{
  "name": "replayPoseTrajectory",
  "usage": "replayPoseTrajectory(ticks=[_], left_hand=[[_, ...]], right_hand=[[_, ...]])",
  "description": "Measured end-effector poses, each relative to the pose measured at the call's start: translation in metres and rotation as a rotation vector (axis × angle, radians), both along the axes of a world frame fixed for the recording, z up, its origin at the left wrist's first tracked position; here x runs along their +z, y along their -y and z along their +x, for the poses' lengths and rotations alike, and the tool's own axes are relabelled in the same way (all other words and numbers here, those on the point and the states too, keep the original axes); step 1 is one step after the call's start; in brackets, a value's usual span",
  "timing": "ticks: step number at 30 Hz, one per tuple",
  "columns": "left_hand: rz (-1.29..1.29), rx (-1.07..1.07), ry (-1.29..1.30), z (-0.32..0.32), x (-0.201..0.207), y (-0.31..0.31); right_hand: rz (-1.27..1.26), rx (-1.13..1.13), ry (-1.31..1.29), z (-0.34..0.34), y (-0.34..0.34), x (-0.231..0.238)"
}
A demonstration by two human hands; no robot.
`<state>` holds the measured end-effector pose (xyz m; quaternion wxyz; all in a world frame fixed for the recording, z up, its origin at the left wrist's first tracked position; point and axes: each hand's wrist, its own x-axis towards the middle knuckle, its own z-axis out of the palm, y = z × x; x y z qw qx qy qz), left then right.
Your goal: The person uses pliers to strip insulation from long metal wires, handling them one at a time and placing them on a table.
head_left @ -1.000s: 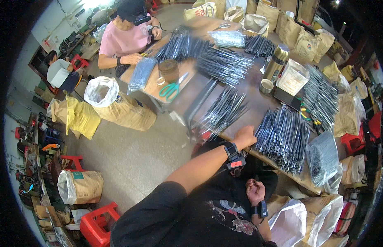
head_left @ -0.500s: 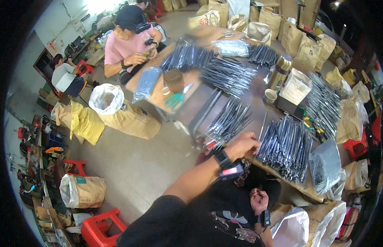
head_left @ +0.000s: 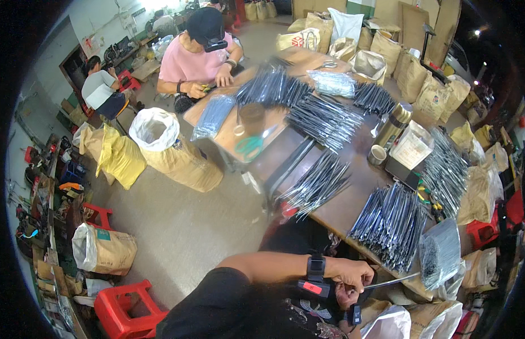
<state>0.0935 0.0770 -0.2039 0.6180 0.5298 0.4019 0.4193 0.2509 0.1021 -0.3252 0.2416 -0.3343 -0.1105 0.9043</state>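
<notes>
Hands meet at a thin metal rod
Left hand point(head_left: 353, 273) pinches the rod point(head_left: 393, 281); right hand point(head_left: 346, 294) beneath, grip unclear; table point(head_left: 353, 198) at twelve o'clock.

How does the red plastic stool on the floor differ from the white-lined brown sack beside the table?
The red plastic stool is bright red, low and rigid, with a flat top and legs; the white-lined brown sack is brown paper, taller and soft-sided. The stool's top is closed and bare, while the sack stands open at its mouth, showing its white lining. The stool is near the picture's lower edge; the sack is next to the table. Both rest on the floor.
</notes>
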Motion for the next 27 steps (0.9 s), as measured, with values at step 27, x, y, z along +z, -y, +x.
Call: replayPoseTrajectory(ticks=[27], left_hand=[[-0.348, 0.139, 0.433, -0.037, 0.024, 0.075]], right_hand=[[-0.314, 0.022, 0.040, 0.018, -0.031, -0.061]])
